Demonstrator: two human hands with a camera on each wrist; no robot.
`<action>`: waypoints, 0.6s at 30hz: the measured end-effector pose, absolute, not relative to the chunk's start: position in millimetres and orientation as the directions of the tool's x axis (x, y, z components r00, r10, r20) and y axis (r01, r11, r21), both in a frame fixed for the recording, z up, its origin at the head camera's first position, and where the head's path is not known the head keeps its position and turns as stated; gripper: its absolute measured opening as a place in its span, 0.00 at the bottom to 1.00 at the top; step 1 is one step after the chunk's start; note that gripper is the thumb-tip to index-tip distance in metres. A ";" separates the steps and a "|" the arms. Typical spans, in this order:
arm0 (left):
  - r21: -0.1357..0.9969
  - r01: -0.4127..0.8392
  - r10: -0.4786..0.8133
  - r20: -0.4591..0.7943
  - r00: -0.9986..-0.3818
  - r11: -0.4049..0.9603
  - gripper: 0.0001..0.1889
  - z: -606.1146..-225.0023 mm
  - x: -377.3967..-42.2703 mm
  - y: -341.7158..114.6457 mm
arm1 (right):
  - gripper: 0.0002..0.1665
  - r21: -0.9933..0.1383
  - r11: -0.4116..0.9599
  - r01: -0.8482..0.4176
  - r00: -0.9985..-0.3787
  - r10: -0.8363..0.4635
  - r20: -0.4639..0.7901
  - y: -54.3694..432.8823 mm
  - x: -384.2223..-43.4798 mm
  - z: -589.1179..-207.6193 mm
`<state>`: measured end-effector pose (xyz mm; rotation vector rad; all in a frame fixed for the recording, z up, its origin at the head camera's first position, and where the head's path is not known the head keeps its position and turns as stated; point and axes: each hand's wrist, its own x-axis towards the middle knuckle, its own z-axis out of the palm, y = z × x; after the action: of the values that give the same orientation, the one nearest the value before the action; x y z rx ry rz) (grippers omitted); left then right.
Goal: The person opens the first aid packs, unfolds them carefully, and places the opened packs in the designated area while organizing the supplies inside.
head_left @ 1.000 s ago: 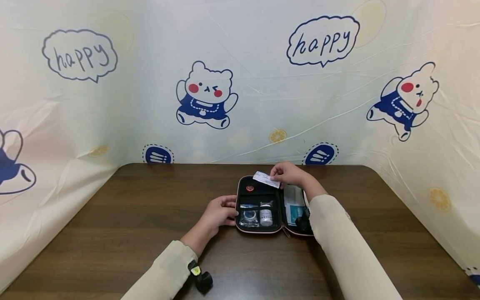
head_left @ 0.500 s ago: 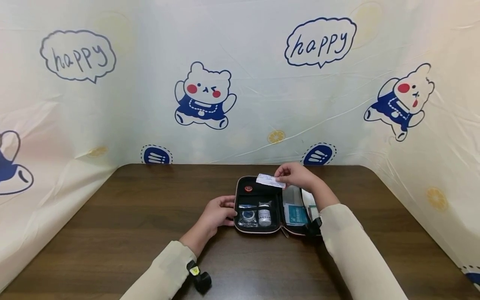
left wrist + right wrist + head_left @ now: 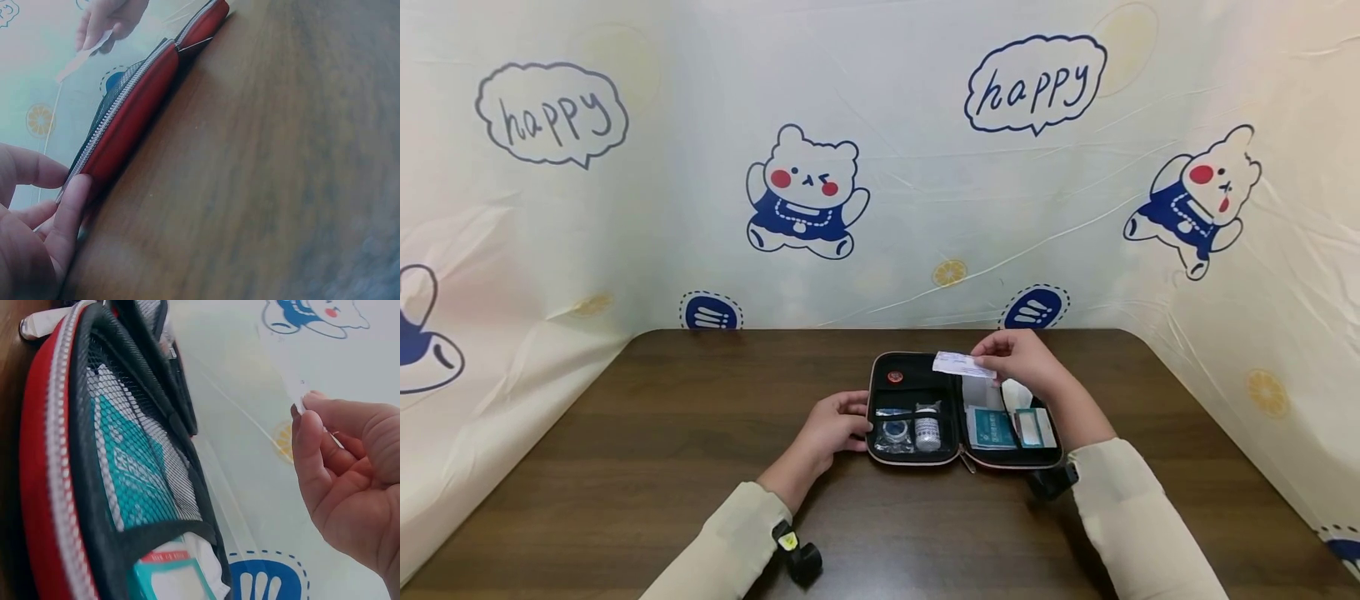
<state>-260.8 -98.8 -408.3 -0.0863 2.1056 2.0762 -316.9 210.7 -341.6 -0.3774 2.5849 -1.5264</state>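
An unzipped red case (image 3: 140, 106) with a black lining lies spread flat on the table. My left hand (image 3: 833, 429) holds its left rim, with thumb and fingers on either side of the zip edge in the left wrist view. Above the case's hinge my right hand (image 3: 1018, 360) pinches a flat white printed slip (image 3: 958, 364) between thumb and fingers. Whether the slip is paper or a thin packet I cannot tell. The left half holds a small white bottle (image 3: 928, 432) and a clear bag with a ring-shaped thing (image 3: 895, 432) under a strap.
Teal-and-white packets (image 3: 994, 429) sit behind mesh in the case's right half, beside a teal-edged white packet (image 3: 1034, 427). A zip pull (image 3: 967, 463) hangs at the near hinge. The brown wooden table (image 3: 647, 467) ends at a printed cloth backdrop (image 3: 910, 167).
My right hand has moved to the right with the white slip, uncovering more of the case's right half. The left hand keeps its hold on the left rim.
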 end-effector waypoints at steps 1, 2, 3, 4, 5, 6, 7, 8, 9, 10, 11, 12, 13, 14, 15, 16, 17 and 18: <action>0.986 -0.166 0.088 -0.167 -0.982 0.022 0.28 -408.7 -261.0 -99.0 | 0.10 -0.876 0.459 -0.147 -0.965 -0.261 0.026 213.3 -315.2 -341.2; 0.986 -0.164 0.089 -0.165 -0.982 0.022 0.28 -409.0 -261.2 -99.3 | 0.10 -0.880 0.455 -0.138 -0.968 -0.248 0.024 216.0 -313.6 -340.7; 0.986 -0.163 0.089 -0.165 -0.982 0.024 0.28 -409.1 -261.4 -99.7 | 0.10 -0.886 0.445 -0.128 -0.971 -0.238 0.021 218.8 -311.9 -340.1; 0.986 -0.162 0.090 -0.164 -0.982 0.026 0.28 -409.6 -261.6 -99.9 | 0.11 -0.894 0.434 -0.115 -0.974 -0.225 0.016 221.6 -310.4 -339.9; 0.986 -0.163 0.091 -0.164 -0.982 0.027 0.28 -409.8 -261.7 -100.0 | 0.11 -0.898 0.427 -0.108 -0.976 -0.218 0.014 224.6 -309.2 -339.9; 0.986 -0.164 0.090 -0.166 -0.982 0.028 0.28 -410.3 -262.1 -100.1 | 0.11 -0.905 0.414 -0.099 -0.977 -0.213 0.010 227.1 -307.7 -339.9; 0.985 -0.168 0.093 -0.170 -0.981 0.030 0.28 -406.8 -260.3 -99.8 | 0.12 -0.912 0.401 -0.089 -0.978 -0.208 0.004 229.9 -306.3 -340.2; 0.984 -0.173 0.095 -0.176 -0.980 0.034 0.27 -406.5 -260.6 -99.8 | 0.12 -0.919 0.387 -0.080 -0.979 -0.205 -0.001 232.4 -304.3 -340.3; 0.984 -0.174 0.096 -0.176 -0.980 0.035 0.27 -406.2 -260.4 -99.8 | 0.13 -0.923 0.378 -0.075 -0.979 -0.204 -0.004 234.7 -302.5 -340.8; 0.984 -0.173 0.097 -0.176 -0.980 0.035 0.27 -405.7 -260.0 -99.6 | 0.14 -0.924 0.376 -0.070 -0.979 -0.203 -0.008 236.9 -300.8 -341.4; 0.984 -0.175 0.097 -0.177 -0.979 0.035 0.27 -405.2 -259.8 -99.2 | 0.15 -0.922 0.381 -0.066 -0.980 -0.198 -0.011 239.0 -298.9 -342.0; 0.984 -0.175 0.096 -0.177 -0.979 0.035 0.27 -405.0 -259.4 -99.0 | 0.15 -0.922 0.383 -0.061 -0.981 -0.191 -0.015 241.0 -297.1 -342.5; 0.984 -0.173 0.098 -0.176 -0.980 0.035 0.27 -404.6 -259.0 -98.9 | 0.16 -0.918 0.393 -0.052 -0.983 -0.181 -0.022 243.1 -295.5 -342.8; 0.985 -0.172 0.096 -0.174 -0.980 0.034 0.28 -408.4 -261.0 -99.1 | 0.16 -0.912 0.407 -0.048 -0.984 -0.175 -0.026 244.9 -294.3 -343.0; 0.985 -0.169 0.093 -0.172 -0.981 0.030 0.27 -408.6 -260.7 -98.9 | 0.16 -0.905 0.423 -0.047 -0.985 -0.168 -0.027 246.7 -293.7 -343.4; 0.985 -0.171 0.091 -0.173 -0.981 0.028 0.27 -408.8 -260.9 -98.7 | 0.16 -0.898 0.437 -0.048 -0.986 -0.163 -0.027 248.5 -293.0 -343.4; 0.985 -0.172 0.089 -0.174 -0.981 0.027 0.27 -409.3 -261.5 -98.7 | 0.16 -0.892 0.450 -0.047 -0.988 -0.155 -0.026 250.3 -292.7 -343.6; 0.985 -0.171 0.089 -0.173 -0.981 0.026 0.27 -409.8 -261.7 -98.8 | 0.16 -0.891 0.451 -0.046 -0.988 -0.150 -0.025 252.2 -292.7 -343.7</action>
<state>-261.7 -98.8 -409.8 -0.0864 2.1081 2.0690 -292.7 252.2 -343.7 -0.1753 2.5901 -1.5861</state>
